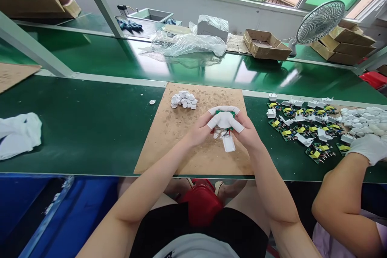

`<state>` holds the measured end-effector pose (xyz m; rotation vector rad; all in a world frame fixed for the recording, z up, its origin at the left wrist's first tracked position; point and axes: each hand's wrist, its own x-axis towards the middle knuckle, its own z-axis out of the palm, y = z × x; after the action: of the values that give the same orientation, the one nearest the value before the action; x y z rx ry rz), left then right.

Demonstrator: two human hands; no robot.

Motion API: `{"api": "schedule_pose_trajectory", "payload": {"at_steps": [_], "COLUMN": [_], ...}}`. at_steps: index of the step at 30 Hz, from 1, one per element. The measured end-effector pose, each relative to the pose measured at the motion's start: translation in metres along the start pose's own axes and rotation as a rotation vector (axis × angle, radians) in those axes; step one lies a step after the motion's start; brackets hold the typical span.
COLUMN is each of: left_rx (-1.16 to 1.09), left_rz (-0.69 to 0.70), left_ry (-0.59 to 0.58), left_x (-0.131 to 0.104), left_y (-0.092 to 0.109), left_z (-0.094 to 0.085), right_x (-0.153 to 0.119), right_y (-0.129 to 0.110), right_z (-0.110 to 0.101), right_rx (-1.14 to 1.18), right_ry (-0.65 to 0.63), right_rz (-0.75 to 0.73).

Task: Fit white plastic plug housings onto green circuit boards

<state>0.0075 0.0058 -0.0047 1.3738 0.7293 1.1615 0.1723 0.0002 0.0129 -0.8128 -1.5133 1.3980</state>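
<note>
Above the brown cardboard sheet (169, 149), my left hand (203, 128) and my right hand (245, 128) grip one green circuit board (232, 113) between them. White finger covers are on several fingers and both thumbs. The thumbs meet across the board's near side and hide most of it. Thin dark and red wires run down from the board to a white rectangular plastic plug housing (228, 142), which hangs below the thumbs. Beyond my hands, a heap of small white round caps (184, 100) lies on the cardboard.
Right of the cardboard sit rows of circuit boards with yellow parts (316, 154) and white housings (304, 140). A co-worker's gloved hand (369, 148) rests by a white pile (367, 119). White cloth (21, 135) lies left. A fan (320, 22) and an open carton (267, 46) stand behind.
</note>
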Motion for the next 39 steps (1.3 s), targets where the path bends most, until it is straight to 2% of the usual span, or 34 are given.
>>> {"api": "schedule_pose_trajectory", "payload": {"at_steps": [3, 6, 12, 16, 21, 26, 30, 32, 39], "left_rx": [0.002, -0.007, -0.074, -0.059, -0.053, -0.016, 0.028, 0.033, -0.018], "left_rz": [0.038, 0.063, -0.040, 0.010, 0.013, -0.035, -0.022, -0.007, 0.000], "left_ry": [-0.018, -0.008, -0.056, -0.119, -0.110, -0.033, 0.035, 0.051, 0.029], "left_x": [0.000, 0.000, -0.001, -0.002, -0.002, -0.002, -0.002, -0.002, 0.000], "left_y": [0.002, 0.001, -0.004, -0.002, 0.006, 0.009, 0.009, 0.008, 0.009], "left_z": [0.000, -0.001, -0.006, -0.001, 0.004, 0.002, 0.003, 0.004, 0.002], "right_x": [-0.001, -0.004, -0.004, -0.001, 0.002, 0.003, 0.002, 0.001, -0.003], "right_y": [-0.005, -0.009, -0.010, -0.003, 0.006, 0.003, -0.001, -0.002, -0.007], "right_z": [-0.002, -0.002, -0.006, -0.005, -0.001, 0.004, 0.010, 0.010, 0.005], "right_rx": [0.032, -0.040, -0.027, 0.035, -0.035, -0.044, -0.132, -0.143, -0.012], "right_ry": [-0.063, -0.088, -0.096, -0.004, 0.127, 0.106, 0.160, 0.144, -0.041], "right_rz": [-0.023, -0.018, 0.006, -0.016, -0.020, -0.025, -0.078, -0.091, -0.048]}}
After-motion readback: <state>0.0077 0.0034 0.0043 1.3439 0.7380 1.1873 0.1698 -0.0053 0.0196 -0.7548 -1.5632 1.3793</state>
